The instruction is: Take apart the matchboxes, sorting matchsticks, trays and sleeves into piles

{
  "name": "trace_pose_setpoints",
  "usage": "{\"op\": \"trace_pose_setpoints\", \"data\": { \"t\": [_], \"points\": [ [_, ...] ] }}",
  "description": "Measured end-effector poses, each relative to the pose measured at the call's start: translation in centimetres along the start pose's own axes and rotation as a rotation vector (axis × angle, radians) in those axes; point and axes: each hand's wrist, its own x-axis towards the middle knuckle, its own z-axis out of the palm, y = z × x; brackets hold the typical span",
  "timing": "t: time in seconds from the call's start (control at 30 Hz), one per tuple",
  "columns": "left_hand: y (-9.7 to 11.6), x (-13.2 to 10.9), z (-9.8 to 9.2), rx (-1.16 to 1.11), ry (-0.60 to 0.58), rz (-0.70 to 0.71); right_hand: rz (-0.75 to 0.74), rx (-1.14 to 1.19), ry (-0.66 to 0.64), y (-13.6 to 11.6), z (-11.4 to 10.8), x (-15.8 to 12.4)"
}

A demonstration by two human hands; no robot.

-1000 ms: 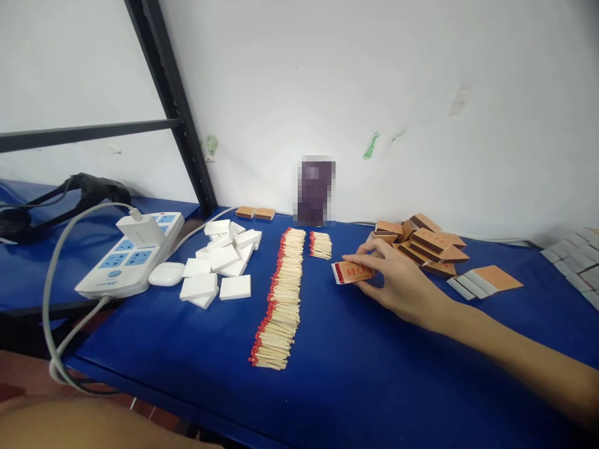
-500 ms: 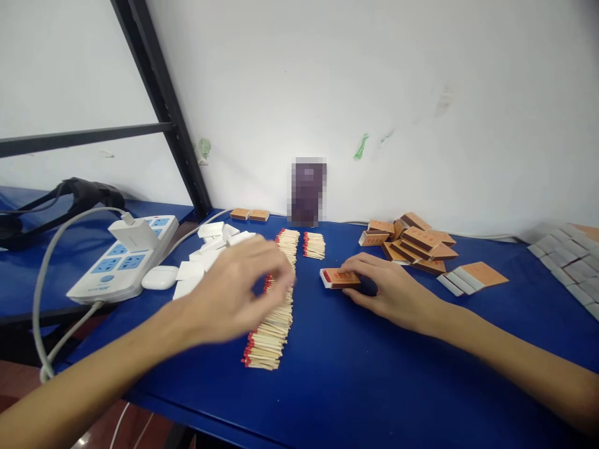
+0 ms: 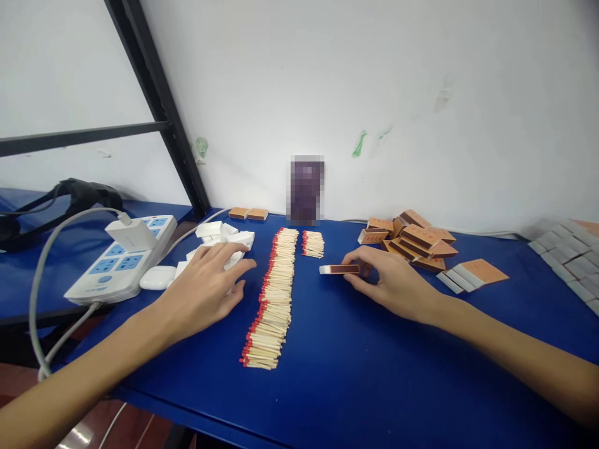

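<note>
My right hand (image 3: 390,284) pinches an orange matchbox (image 3: 339,269) that is tipped onto its long edge on the blue table (image 3: 365,368), its dark striking side facing me. My left hand (image 3: 206,287) lies with fingers spread over the pile of white inner trays (image 3: 229,237), touching them and gripping nothing I can see. Between the hands runs a long row of red-tipped matches (image 3: 274,293), with a shorter bundle of matches (image 3: 312,243) behind it.
A heap of orange matchbox sleeves (image 3: 412,240) lies at the back right, with flat sleeves (image 3: 475,273) beside it and grey ones (image 3: 568,249) at the far right. A white power strip (image 3: 121,259), an earbud case (image 3: 156,277) and cables sit left. Two matchboxes (image 3: 248,214) rest by the wall.
My left hand came into view, swept across the matches and settled on the white trays. My right hand drew the matchbox left and tipped it from flat onto its edge.
</note>
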Motion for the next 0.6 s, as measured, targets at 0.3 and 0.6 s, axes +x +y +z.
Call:
{"op": "trace_pose_setpoints", "data": {
  "t": [0.3,0.6],
  "points": [
    [0.6,9.0,-0.6,-0.3,-0.012,0.072,0.321,0.461,-0.091,-0.4,0.6,2.9],
    [0.4,12.8,2.3,-0.083,-0.195,0.198,0.475,0.878,0.045,1.4,2.2,5.1]
  ]
}}
